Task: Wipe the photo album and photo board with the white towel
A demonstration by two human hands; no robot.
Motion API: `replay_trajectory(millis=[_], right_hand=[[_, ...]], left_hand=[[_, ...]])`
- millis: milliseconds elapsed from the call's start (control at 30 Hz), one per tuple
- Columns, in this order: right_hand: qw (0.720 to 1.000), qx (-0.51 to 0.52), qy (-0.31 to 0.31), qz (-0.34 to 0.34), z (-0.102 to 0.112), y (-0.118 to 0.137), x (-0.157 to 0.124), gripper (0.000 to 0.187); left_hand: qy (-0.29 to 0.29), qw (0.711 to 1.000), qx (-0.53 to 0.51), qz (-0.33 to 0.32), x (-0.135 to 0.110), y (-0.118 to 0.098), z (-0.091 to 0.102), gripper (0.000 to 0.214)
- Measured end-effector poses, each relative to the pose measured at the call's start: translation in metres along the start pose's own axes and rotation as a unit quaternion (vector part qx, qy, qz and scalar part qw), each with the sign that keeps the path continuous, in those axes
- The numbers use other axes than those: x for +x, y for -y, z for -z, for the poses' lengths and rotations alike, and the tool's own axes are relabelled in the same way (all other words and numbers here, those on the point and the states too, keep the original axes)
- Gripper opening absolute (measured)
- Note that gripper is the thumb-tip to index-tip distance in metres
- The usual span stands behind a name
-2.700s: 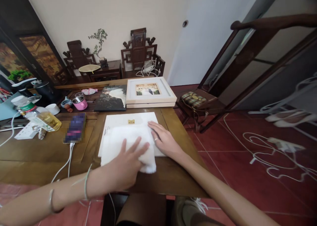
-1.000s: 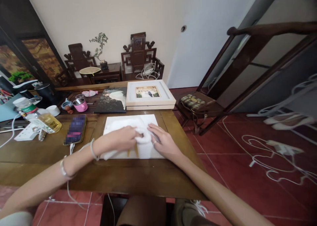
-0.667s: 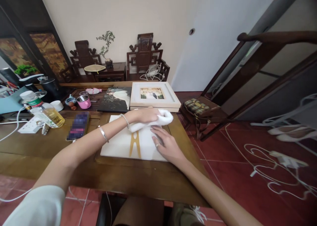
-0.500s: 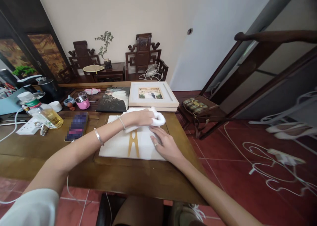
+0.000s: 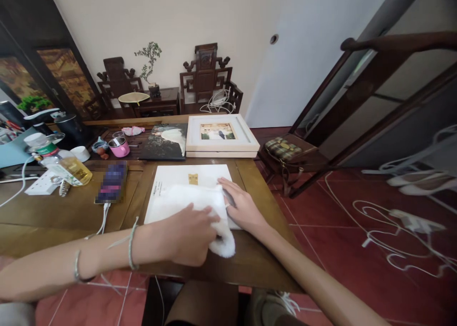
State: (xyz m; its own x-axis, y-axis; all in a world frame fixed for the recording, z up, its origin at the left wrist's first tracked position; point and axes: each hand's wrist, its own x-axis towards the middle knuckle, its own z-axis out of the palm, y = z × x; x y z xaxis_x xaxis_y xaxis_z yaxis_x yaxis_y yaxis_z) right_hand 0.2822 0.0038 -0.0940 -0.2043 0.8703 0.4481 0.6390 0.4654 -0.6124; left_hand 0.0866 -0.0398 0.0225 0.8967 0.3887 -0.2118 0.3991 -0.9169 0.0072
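A flat white panel [image 5: 167, 173] lies on the wooden table, with small dark print near its left edge. Near its far edge, part of a gold-coloured piece [image 5: 193, 179] shows; the rest is under a white fluffy cloth [image 5: 200, 196]. My left hand [image 5: 189, 235] is closed on the cloth over the panel's near part, and one end of the cloth hangs past the near edge. My right hand [image 5: 244, 204] lies at the panel's right side, fingers stretched out and touching it. That hand grips nothing that I can see.
Behind the panel stand a white picture frame [image 5: 243, 131] and a dark photo panel [image 5: 160, 147]. To the left are a phone [image 5: 111, 183] on a cable, a pink cup [image 5: 119, 147], a bottle [image 5: 69, 166] and a power strip [image 5: 42, 183]. A chair [image 5: 321, 140] stands at right.
My left hand has drawn the cloth from the panel's far part toward its near edge, uncovering the far edge and print and covering most of the gold piece. My right hand has barely shifted.
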Motion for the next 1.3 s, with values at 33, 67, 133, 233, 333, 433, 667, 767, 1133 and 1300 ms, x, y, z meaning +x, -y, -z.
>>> replay_trajectory(millis=[33,67,133,233,333,433,667,767,1133,1300], right_hand=[[1.0,0.002,-0.005,0.0,-0.001,0.0,0.0,0.042],[1.0,0.003,-0.01,0.0,-0.001,-0.001,0.0,0.041],[1.0,0.006,-0.017,0.003,-0.002,-0.001,0.0,0.039],[1.0,0.002,-0.019,0.001,-0.002,0.001,0.001,0.036],[1.0,-0.009,-0.017,-0.008,-0.001,0.002,0.001,0.035],[1.0,-0.01,-0.014,-0.005,-0.001,0.001,0.001,0.036],[1.0,-0.015,0.007,0.004,-0.001,-0.003,-0.001,0.042],[1.0,-0.018,0.004,-0.003,0.0,-0.001,0.0,0.039],[1.0,-0.018,0.0,-0.017,0.001,0.002,-0.001,0.036],[1.0,-0.017,0.001,-0.013,0.002,0.003,-0.001,0.036]], left_hand=[[-0.001,1.0,-0.008,0.008,0.003,0.007,0.0,0.01],[0.0,1.0,-0.014,0.018,0.007,0.018,0.0,0.012],[-0.004,0.998,-0.031,0.049,0.02,0.047,0.001,0.018],[-0.02,0.996,-0.062,0.062,0.039,0.087,0.001,0.024],[-0.039,0.995,-0.071,0.05,0.047,0.101,-0.005,0.031],[-0.03,0.997,-0.045,0.055,0.038,0.08,-0.01,0.041],[0.011,0.998,-0.054,-0.025,-0.016,0.011,-0.003,0.035],[0.0,0.998,-0.066,-0.007,-0.015,0.025,-0.008,0.04],[-0.127,0.967,-0.189,0.11,0.009,0.115,-0.044,0.046],[-0.107,0.964,-0.168,0.175,-0.031,0.096,-0.047,0.05]])
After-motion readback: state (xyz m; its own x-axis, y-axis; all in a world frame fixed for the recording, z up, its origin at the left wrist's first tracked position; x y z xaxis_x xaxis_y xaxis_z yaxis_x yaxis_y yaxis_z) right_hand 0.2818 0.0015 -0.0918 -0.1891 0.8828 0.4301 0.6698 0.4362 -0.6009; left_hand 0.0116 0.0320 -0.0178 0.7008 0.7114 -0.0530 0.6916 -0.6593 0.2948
